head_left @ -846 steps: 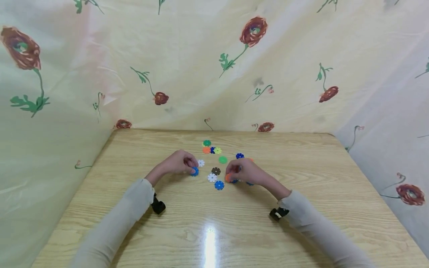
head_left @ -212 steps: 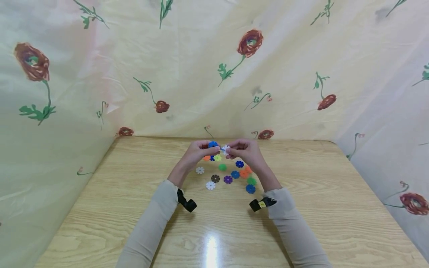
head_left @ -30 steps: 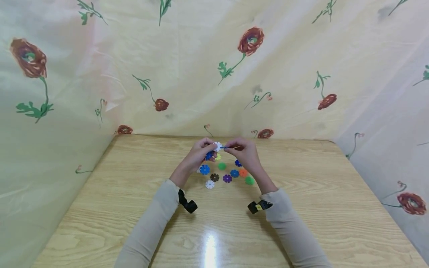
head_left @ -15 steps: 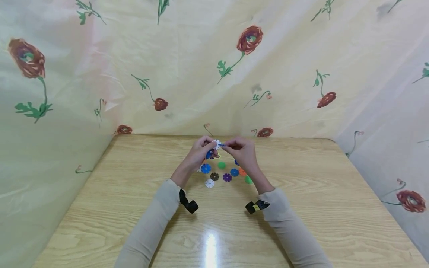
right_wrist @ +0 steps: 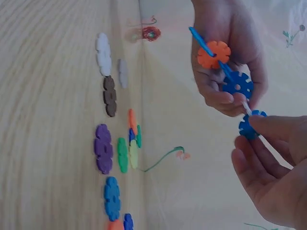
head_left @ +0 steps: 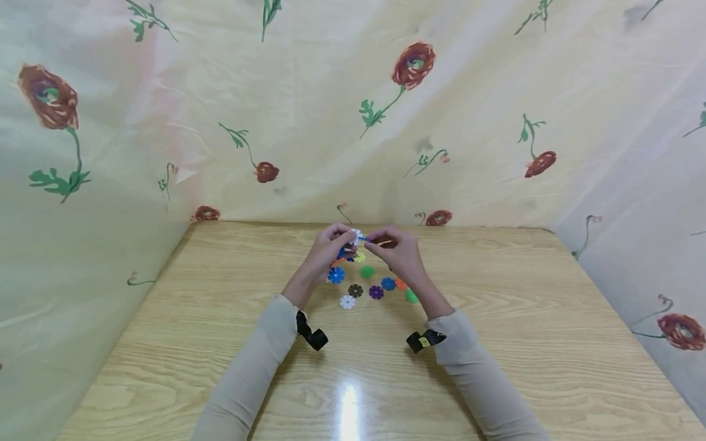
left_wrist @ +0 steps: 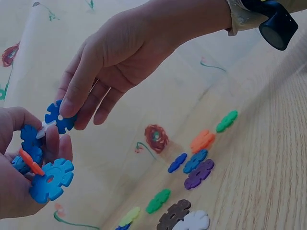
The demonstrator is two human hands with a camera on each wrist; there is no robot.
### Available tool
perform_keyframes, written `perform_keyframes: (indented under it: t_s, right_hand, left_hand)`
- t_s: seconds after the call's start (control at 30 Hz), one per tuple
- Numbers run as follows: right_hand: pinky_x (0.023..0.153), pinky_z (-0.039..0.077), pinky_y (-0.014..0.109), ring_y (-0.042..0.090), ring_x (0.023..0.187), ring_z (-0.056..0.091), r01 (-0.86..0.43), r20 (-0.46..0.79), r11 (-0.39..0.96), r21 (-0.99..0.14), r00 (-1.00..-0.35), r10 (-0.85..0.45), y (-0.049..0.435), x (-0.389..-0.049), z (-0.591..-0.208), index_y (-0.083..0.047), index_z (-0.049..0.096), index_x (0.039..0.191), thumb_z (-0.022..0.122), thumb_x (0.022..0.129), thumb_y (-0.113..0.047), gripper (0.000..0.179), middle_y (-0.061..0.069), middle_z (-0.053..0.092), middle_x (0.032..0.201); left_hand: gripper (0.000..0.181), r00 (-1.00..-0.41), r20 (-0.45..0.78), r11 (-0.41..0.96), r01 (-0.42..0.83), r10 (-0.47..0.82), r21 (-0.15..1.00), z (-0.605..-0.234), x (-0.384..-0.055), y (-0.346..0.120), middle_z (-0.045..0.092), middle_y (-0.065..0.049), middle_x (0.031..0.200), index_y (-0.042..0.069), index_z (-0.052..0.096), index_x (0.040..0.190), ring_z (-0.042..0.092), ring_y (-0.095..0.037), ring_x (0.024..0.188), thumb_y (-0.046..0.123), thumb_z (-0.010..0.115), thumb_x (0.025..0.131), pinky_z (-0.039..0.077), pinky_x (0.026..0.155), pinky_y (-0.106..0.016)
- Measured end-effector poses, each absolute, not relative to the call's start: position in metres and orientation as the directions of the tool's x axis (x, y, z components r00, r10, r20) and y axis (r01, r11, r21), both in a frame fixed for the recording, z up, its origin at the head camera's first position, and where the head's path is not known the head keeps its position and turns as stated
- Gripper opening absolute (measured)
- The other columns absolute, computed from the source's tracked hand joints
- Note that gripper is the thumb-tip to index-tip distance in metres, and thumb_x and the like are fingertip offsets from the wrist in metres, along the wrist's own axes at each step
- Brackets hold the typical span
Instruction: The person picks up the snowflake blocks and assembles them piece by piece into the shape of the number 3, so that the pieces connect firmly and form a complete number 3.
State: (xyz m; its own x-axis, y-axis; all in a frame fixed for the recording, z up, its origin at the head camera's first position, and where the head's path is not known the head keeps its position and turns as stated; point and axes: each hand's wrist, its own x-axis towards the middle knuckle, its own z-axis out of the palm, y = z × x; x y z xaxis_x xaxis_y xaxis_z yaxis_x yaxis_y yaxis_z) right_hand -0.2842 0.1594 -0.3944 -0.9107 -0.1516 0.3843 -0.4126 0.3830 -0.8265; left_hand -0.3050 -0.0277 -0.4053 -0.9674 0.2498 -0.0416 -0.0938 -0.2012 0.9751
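Note:
My left hand (head_left: 324, 254) holds a chain of interlocked notched plastic discs above the table, thumb on a white disc (head_left: 357, 235). In the right wrist view the chain runs from a light blue disc (right_wrist: 201, 42) through an orange disc (right_wrist: 214, 54) to a dark blue disc (right_wrist: 238, 87). The light blue disc hangs lowest, below my left palm in the left wrist view. My right hand (head_left: 401, 252) pinches another blue disc (left_wrist: 60, 117) between thumb and fingers. Its edge meets the white disc, which shows nearly edge-on in the right wrist view (right_wrist: 246, 107).
Loose discs lie on the wooden table (head_left: 265, 380) under my hands: brown (head_left: 355, 291), white (head_left: 347, 302), purple (head_left: 376, 293), blue (head_left: 388, 283), green (head_left: 367, 271), orange (head_left: 401, 283) and several others. A flowered cloth (head_left: 309, 122) stands behind the table.
Earlier my hands took up separate discs; now they hold a joined chain. A blue disc near the front right has left the table. Over the last second my hands barely move.

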Motion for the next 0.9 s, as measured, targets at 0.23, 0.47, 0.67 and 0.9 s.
perform_keyframes:
  t_s: [0.23,0.47,0.67,0.9]
  right_hand:
    - [0.08,0.059,0.022,0.029,0.097,0.071,-0.38,0.314,0.4,-0.834,-0.923,-0.223,0.174,-0.285,-0.389,-0.001,0.074,0.107,0.076,0.092,-0.011,0.018,0.017,0.074,0.107]
    - [0.073,0.058,0.022,0.021,0.086,0.068,-0.364,0.216,0.47,-0.804,-0.916,-0.339,0.185,-0.285,-0.389,-0.005,0.076,0.101,0.077,0.091,-0.012,0.012,0.013,0.075,0.099]
    - [0.071,0.056,0.023,0.016,0.081,0.066,-0.372,0.079,0.553,-0.746,-0.873,-0.481,0.195,-0.283,-0.394,0.0,0.075,0.102,0.078,0.089,-0.007,0.015,0.012,0.075,0.094]
    - [0.073,0.057,0.025,0.016,0.084,0.066,-0.356,-0.042,0.578,-0.734,-0.826,-0.562,0.205,-0.285,-0.409,0.004,0.072,0.105,0.077,0.088,-0.003,0.019,0.015,0.074,0.096]
  left_hand:
    - [0.012,-0.969,-0.053,-0.192,-0.101,0.239,0.976,-0.406,-0.308,-0.032,0.062,0.0,0.094,0.006,0.06,0.11,0.064,-0.013,0.083,0.016,0.06,0.102,0.057,0.1,-0.048]
    - [0.014,-0.976,-0.064,-0.156,-0.098,0.207,0.983,-0.404,-0.309,-0.039,0.062,0.0,0.095,0.007,0.061,0.109,0.064,-0.014,0.086,0.019,0.06,0.103,0.059,0.095,-0.038]
    - [0.013,-0.976,-0.043,-0.156,-0.077,0.214,0.985,-0.403,-0.309,-0.042,0.063,-0.001,0.092,0.005,0.061,0.109,0.064,-0.012,0.084,0.017,0.059,0.104,0.058,0.097,-0.04]
    - [0.011,-0.975,-0.032,-0.153,-0.067,0.22,0.986,-0.403,-0.309,-0.041,0.063,0.0,0.09,0.007,0.061,0.106,0.064,-0.013,0.084,0.017,0.058,0.104,0.052,0.106,-0.052]
